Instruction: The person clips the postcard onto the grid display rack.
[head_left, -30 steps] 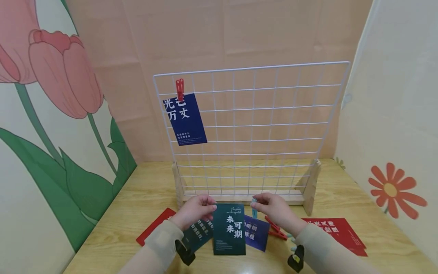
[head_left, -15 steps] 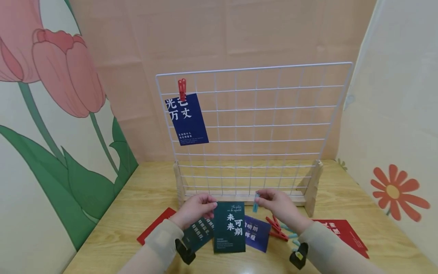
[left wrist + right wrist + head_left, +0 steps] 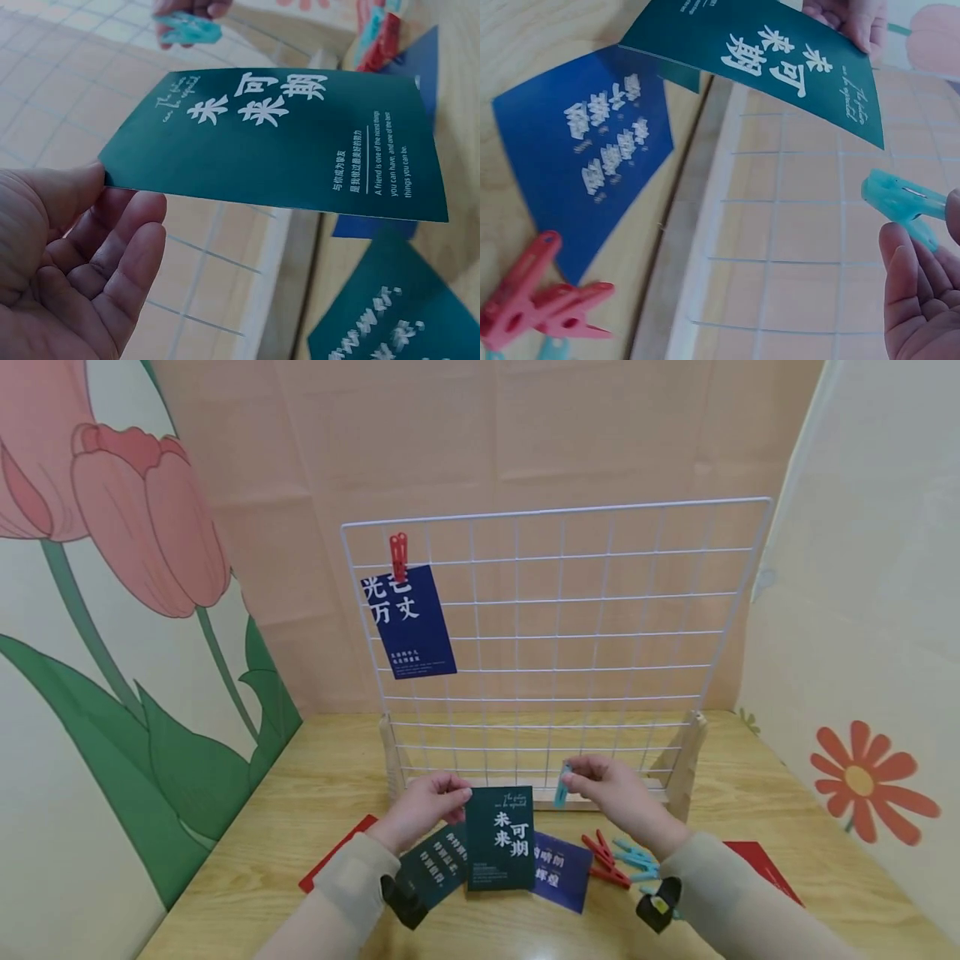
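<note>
A dark green card [image 3: 499, 860] with white lettering is pinched at its upper left corner by my left hand [image 3: 423, 808], and it hangs upright above the table. In the left wrist view the thumb lies over the corner of the green card [image 3: 262, 150]. To the right of the card, my right hand [image 3: 618, 793] holds a teal clothespin [image 3: 562, 787] between thumb and fingers. The right wrist view shows that teal clothespin [image 3: 900, 196] with its nose toward the card, apart from it. Behind both hands stands a white wire grid [image 3: 555, 602].
A blue card [image 3: 412, 627] hangs at the grid's upper left from a red clothespin [image 3: 398, 557]. On the table lie another green card [image 3: 435, 868], a blue card [image 3: 562, 868], red cards [image 3: 761, 864] at the sides, red clothespins [image 3: 606, 860] and teal clothespins [image 3: 637, 860].
Both hands have risen and moved forward toward the grid, carrying the green card and the teal clothespin. More of the loose clothespins on the table shows now.
</note>
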A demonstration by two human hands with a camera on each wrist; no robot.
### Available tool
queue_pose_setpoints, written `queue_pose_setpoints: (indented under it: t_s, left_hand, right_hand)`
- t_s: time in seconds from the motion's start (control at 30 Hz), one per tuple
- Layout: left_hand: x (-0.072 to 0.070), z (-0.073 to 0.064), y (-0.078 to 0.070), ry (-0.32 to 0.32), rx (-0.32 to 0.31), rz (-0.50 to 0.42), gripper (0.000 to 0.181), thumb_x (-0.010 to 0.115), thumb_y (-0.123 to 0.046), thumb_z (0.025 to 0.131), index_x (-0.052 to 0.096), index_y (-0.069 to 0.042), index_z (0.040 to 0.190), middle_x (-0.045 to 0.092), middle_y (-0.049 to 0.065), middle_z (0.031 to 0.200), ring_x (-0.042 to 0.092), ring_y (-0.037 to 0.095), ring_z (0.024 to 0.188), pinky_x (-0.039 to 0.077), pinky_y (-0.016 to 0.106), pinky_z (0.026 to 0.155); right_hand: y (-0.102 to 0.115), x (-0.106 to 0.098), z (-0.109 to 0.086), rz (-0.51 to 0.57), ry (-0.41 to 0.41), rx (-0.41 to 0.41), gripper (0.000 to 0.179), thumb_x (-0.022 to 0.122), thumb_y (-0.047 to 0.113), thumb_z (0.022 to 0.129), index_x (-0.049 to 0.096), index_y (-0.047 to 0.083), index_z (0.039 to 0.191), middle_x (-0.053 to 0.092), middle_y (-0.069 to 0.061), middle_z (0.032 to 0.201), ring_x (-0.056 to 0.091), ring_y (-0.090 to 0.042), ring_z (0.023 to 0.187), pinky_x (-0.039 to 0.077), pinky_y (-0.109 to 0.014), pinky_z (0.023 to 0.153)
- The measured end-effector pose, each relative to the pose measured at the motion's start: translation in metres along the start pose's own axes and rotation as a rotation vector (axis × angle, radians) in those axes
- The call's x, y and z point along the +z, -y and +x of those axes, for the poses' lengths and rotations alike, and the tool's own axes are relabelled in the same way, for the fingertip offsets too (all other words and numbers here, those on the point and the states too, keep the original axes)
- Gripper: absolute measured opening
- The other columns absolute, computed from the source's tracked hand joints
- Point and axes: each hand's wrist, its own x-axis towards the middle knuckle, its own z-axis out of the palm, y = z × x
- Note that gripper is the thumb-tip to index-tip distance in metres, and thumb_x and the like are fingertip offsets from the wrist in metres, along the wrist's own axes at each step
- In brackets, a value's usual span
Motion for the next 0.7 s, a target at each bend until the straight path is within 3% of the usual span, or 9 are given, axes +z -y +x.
queue_pose_setpoints:
  t_s: [0.23,0.47,0.7]
  left_hand:
    - [-0.006,0.002,-0.017,-0.071,-0.002,-0.001,0.022,0.061,-0.029,0.095,0.065,-0.011,0.108,0.065,0.007,0.097,0.063,0.023,0.086,0.052,0.036,0.084]
    - [-0.013,0.003,-0.041,-0.118,0.079,0.017,0.018,0.06,-0.024,0.096,0.065,-0.011,0.107,0.064,0.008,0.095,0.061,0.023,0.086,0.051,0.035,0.083]
    - [-0.02,0.008,-0.07,-0.167,0.114,0.04,0.017,0.061,-0.023,0.096,0.066,-0.011,0.106,0.065,0.007,0.093,0.062,0.022,0.085,0.051,0.035,0.082]
  right_hand:
    - [0.015,-0.013,0.001,-0.03,-0.009,-0.059,0.06,0.06,0.049,0.092,0.053,0.005,0.132,0.063,-0.007,0.117,0.058,-0.027,0.111,0.043,-0.052,0.097]
    - [0.038,-0.026,0.0,-0.046,-0.014,-0.095,0.064,0.057,0.053,0.092,0.051,0.005,0.134,0.061,-0.01,0.122,0.055,-0.03,0.116,0.041,-0.054,0.098]
    - [0.06,-0.038,0.002,-0.052,-0.05,-0.191,0.059,0.057,0.048,0.093,0.053,0.003,0.131,0.062,-0.01,0.118,0.057,-0.029,0.112,0.042,-0.052,0.098]
